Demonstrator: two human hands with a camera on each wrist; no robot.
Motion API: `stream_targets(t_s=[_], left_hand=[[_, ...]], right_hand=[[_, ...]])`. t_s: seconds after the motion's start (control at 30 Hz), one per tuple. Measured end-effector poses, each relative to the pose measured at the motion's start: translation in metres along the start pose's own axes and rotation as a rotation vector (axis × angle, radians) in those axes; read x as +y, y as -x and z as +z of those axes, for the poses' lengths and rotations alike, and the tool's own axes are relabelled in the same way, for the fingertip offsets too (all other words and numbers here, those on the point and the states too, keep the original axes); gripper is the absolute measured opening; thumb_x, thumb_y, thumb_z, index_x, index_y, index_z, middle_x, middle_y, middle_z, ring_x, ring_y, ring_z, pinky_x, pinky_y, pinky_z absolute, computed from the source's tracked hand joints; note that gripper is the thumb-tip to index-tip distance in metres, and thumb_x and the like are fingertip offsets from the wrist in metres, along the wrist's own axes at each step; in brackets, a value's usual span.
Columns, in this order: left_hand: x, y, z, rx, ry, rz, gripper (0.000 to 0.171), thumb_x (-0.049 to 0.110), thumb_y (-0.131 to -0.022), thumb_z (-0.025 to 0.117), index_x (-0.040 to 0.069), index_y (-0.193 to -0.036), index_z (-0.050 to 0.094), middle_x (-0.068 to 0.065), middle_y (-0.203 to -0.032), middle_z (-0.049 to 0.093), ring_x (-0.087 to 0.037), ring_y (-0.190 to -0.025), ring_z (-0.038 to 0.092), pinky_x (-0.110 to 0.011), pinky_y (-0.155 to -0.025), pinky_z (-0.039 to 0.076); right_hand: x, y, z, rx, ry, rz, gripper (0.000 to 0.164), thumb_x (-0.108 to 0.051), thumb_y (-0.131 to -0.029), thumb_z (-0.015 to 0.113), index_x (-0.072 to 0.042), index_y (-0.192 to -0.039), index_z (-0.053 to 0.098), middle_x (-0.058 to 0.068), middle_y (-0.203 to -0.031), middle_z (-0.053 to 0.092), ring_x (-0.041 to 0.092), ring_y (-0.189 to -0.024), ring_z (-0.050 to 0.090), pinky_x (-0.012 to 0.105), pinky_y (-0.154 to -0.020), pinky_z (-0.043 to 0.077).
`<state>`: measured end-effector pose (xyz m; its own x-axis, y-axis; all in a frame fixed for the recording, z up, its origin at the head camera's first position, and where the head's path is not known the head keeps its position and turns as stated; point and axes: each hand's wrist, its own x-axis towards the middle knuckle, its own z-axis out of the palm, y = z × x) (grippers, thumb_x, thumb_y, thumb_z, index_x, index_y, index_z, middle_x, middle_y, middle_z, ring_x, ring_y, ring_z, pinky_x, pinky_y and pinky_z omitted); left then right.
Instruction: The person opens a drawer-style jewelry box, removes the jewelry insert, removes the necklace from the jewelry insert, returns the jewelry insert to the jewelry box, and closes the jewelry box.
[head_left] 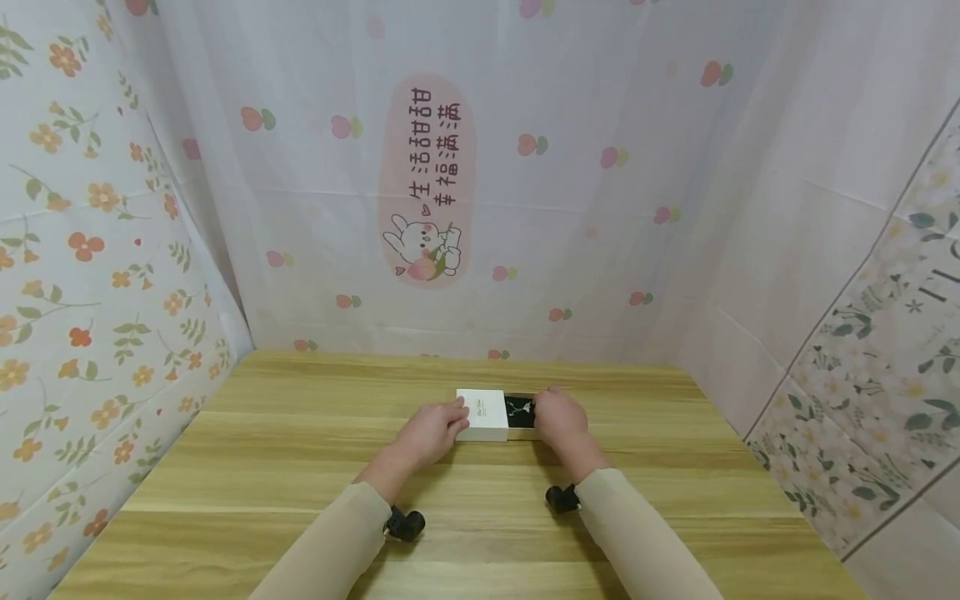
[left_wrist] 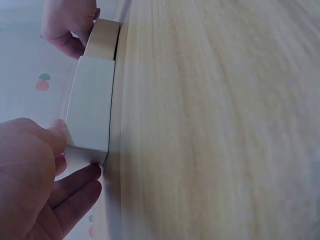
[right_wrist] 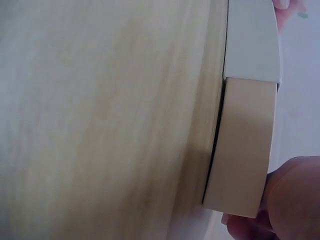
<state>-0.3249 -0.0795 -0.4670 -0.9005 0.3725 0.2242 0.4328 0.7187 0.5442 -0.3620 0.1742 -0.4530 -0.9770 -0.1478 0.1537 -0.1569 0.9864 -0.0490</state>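
Observation:
A white box sleeve [head_left: 480, 417] with small lettering on top lies on the wooden table. From its right end sticks out a tan drawer [right_wrist: 242, 150], lined in black, with a thin silvery piece of jewellery [head_left: 519, 407] inside. My left hand [head_left: 429, 435] holds the sleeve at its left end, thumb near the top edge and fingers at the end face, as the left wrist view shows. At the drawer's far right end, my right hand [head_left: 561, 418] grips the end wall with curled fingers. Part of the drawer's inside is hidden behind that hand.
The wooden table [head_left: 480, 508] spreads out around the box. A pale curtain [head_left: 600, 217] with printed hearts and a rabbit hangs behind its back edge, and flowered cloths [head_left: 97, 250] close in both sides. Black wrist cameras [head_left: 405, 526] sit on both forearms.

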Motion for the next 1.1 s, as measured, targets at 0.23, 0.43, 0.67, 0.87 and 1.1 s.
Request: stream_targets(t_s=[0.23,0.43,0.67,0.87,1.1], left_hand=[[0.001,0.000,-0.001,-0.001,0.000,0.004,0.036,0.016,-0.113,0.062,-0.001,-0.145,0.070,-0.021,-0.160,0.059,-0.041,-0.146,0.060,-0.054,-0.121,0.050],[0.001,0.001,0.000,-0.002,-0.001,0.004,0.036,0.016,-0.113,0.062,-0.001,-0.144,0.070,-0.021,-0.159,0.059,-0.041,-0.146,0.061,-0.054,-0.121,0.050],[-0.001,0.000,0.002,-0.007,0.001,-0.010,0.037,0.019,-0.113,0.062,0.002,-0.146,0.069,-0.018,-0.161,0.058,-0.039,-0.148,0.059,-0.053,-0.122,0.049],[0.000,0.001,0.001,0.006,0.005,0.003,0.036,0.016,-0.112,0.063,-0.001,-0.144,0.070,-0.021,-0.159,0.060,-0.040,-0.146,0.061,-0.054,-0.121,0.051],[0.000,0.001,0.002,0.001,0.020,-0.005,0.036,0.017,-0.113,0.063,0.000,-0.144,0.070,-0.020,-0.160,0.058,-0.040,-0.147,0.059,-0.053,-0.121,0.050]], right_hand=[[-0.001,0.000,-0.001,0.000,-0.026,0.047,0.012,-0.004,-0.103,0.068,-0.003,-0.106,0.079,0.015,-0.114,0.071,0.023,-0.081,0.068,0.044,-0.069,0.064],[-0.001,-0.002,-0.001,0.030,-0.018,0.041,0.013,-0.005,-0.101,0.066,-0.002,-0.097,0.079,0.017,-0.112,0.067,0.027,-0.088,0.065,0.045,-0.077,0.064],[-0.001,-0.005,-0.006,0.055,-0.049,0.042,0.017,-0.005,-0.098,0.064,0.000,-0.089,0.078,0.019,-0.116,0.067,0.033,-0.103,0.066,0.048,-0.089,0.065],[-0.001,-0.004,-0.016,0.045,-0.106,0.065,0.029,-0.014,-0.100,0.070,-0.010,-0.072,0.068,0.014,-0.110,0.069,0.025,-0.088,0.062,0.042,-0.070,0.060],[0.002,-0.003,-0.022,0.016,-0.154,0.068,0.029,-0.019,-0.102,0.073,-0.012,-0.077,0.060,0.004,-0.080,0.060,0.021,-0.069,0.055,0.034,-0.058,0.044]])
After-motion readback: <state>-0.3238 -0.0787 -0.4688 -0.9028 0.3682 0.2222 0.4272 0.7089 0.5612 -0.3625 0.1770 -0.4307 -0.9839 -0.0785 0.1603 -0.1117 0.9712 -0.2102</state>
